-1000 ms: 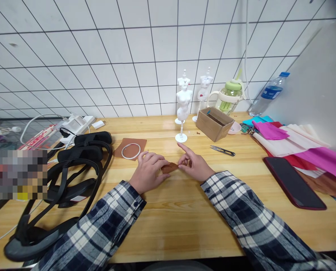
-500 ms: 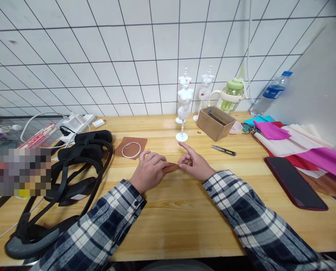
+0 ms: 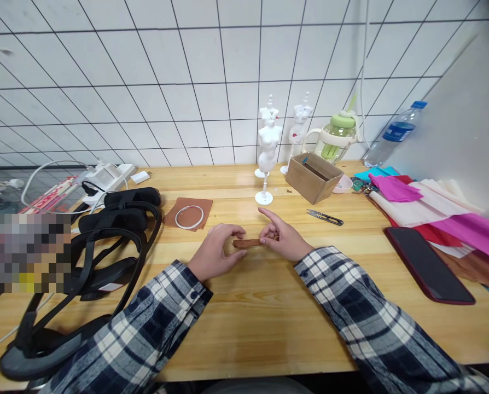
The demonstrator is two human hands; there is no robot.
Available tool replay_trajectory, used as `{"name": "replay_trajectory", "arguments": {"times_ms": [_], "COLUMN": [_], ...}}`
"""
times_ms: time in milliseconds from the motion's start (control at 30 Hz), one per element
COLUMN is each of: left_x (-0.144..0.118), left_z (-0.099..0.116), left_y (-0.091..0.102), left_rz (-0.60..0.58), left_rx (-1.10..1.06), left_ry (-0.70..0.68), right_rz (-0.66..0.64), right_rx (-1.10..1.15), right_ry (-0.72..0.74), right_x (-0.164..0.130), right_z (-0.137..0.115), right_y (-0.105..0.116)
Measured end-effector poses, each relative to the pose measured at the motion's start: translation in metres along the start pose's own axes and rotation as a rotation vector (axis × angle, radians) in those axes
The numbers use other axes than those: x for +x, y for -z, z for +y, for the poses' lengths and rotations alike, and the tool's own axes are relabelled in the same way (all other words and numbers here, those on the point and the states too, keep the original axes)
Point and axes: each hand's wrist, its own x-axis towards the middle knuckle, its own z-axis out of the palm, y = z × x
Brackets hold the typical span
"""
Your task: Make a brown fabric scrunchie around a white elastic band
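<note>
A narrow folded strip of brown fabric [image 3: 246, 243] lies level between my hands, just above or on the table; I cannot tell which. My right hand [image 3: 283, 236] pinches its right end between thumb and curled fingers, with the index finger stretched out. Around the strip's left end, my left hand [image 3: 220, 249] is open, thumb and fingers apart. Behind my left hand a flat brown fabric piece [image 3: 172, 208] lies on the table, with a thin silvery ring [image 3: 189, 217] on top of it. Thread snips [image 3: 325, 217] rest beyond my right hand.
White mini mannequins [image 3: 269, 145] stand at the back beside a cardboard box [image 3: 314, 178] and a green-lidded bottle [image 3: 338, 137]. Black headgear with straps [image 3: 117, 268] takes up the left. To the right lie a phone [image 3: 429, 265] and coloured fabrics [image 3: 429, 210].
My left hand has opened and let go of the strip's left end, which now shows. My right hand keeps its pinch in nearly the same place.
</note>
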Motion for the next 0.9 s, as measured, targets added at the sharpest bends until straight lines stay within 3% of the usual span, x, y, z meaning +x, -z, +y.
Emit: {"name": "replay_trajectory", "arguments": {"times_ms": [300, 667, 900], "left_x": [0.002, -0.002, 0.001], "left_z": [0.001, 0.002, -0.005], "left_y": [0.000, 0.002, 0.006], "left_rz": [0.037, 0.219, 0.220], "left_rx": [0.044, 0.104, -0.040], "left_ry": [-0.023, 0.006, 0.121], "right_rz": [-0.031, 0.037, 0.091], "right_rx": [0.037, 0.277, 0.125], "right_ry": [-0.014, -0.116, -0.069], "right_x": [0.000, 0.000, 0.001], "right_z": [0.002, -0.015, -0.007], "right_y": [-0.001, 0.002, 0.003]}}
